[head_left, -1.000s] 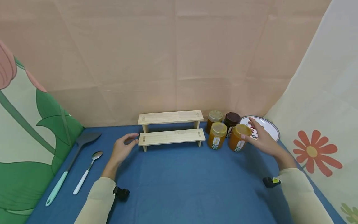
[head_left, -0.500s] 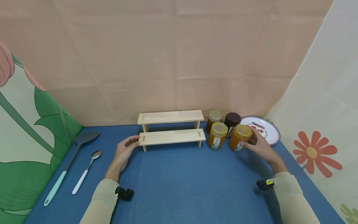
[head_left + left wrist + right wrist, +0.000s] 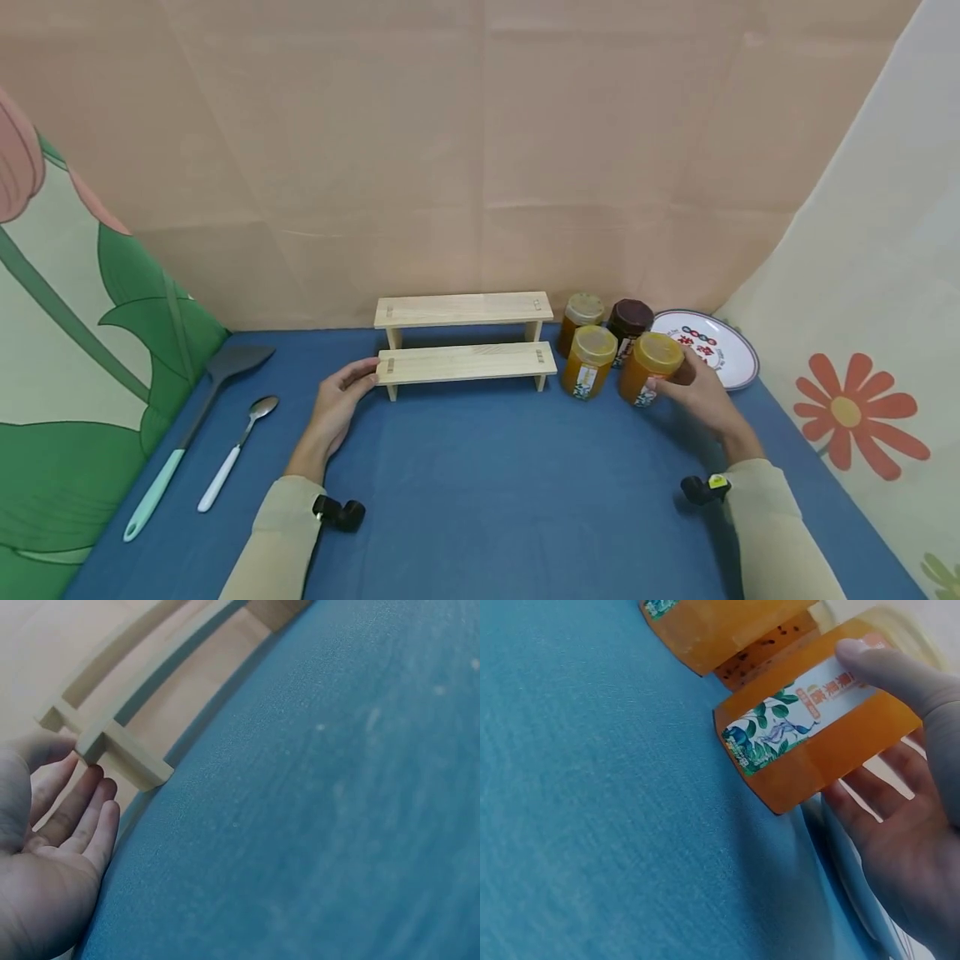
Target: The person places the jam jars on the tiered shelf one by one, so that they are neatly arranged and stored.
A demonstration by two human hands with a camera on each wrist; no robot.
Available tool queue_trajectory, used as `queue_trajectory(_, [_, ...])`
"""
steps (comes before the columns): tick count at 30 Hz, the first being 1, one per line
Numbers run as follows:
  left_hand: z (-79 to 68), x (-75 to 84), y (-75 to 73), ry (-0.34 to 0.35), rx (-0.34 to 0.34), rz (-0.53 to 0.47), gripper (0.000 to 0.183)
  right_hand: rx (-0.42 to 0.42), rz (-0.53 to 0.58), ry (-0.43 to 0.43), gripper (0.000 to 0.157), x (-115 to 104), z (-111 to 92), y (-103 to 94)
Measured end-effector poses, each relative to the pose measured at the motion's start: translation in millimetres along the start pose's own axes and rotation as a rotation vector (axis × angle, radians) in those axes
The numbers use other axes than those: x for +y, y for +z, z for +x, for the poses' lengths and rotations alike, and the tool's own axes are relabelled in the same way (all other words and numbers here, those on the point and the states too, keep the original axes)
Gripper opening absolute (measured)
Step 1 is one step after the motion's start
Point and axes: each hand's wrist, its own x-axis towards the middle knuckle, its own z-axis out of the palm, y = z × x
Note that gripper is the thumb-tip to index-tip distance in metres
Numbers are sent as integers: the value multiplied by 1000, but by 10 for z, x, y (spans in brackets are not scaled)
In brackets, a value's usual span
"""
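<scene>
My left hand [image 3: 335,410] pinches the left end of the lower board of a two-tier wooden shelf [image 3: 465,363]. In the left wrist view the thumb lies on the board end [image 3: 91,744] and the fingertips are beneath it. My right hand [image 3: 703,402] grips the front right jam jar [image 3: 651,367], which has a yellow lid and orange contents. The right wrist view shows the thumb across its printed label [image 3: 802,712] and the fingers behind. Just left of it stands another orange jar [image 3: 588,362]. Behind are a third yellow-lidded jar [image 3: 582,317] and a dark-lidded jar [image 3: 628,321], partly hidden.
A white plate [image 3: 731,358] with red print lies behind the right hand. On the left are a spatula [image 3: 161,483] with a mint handle and a spoon [image 3: 228,467] with a white handle. Blue cloth [image 3: 480,492] covers the table, with a beige backdrop behind.
My left hand has moved onto the end of the lower board. The right hand has closed round the front right jar. The jars stay in about the same places.
</scene>
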Motion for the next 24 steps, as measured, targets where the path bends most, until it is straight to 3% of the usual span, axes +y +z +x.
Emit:
queue_trajectory(6, [14,-6,18,5,-3,1,42,21,-6,34,89,37,13,-30])
queue_trajectory(15, [33,-34,14,16,-12,-3,44,57,13,61,94,-77,-101,-86])
queue_trajectory(24, [-13,-6,-6,10,-18,-8,45,122,88,-58,78,-416,-180,-208])
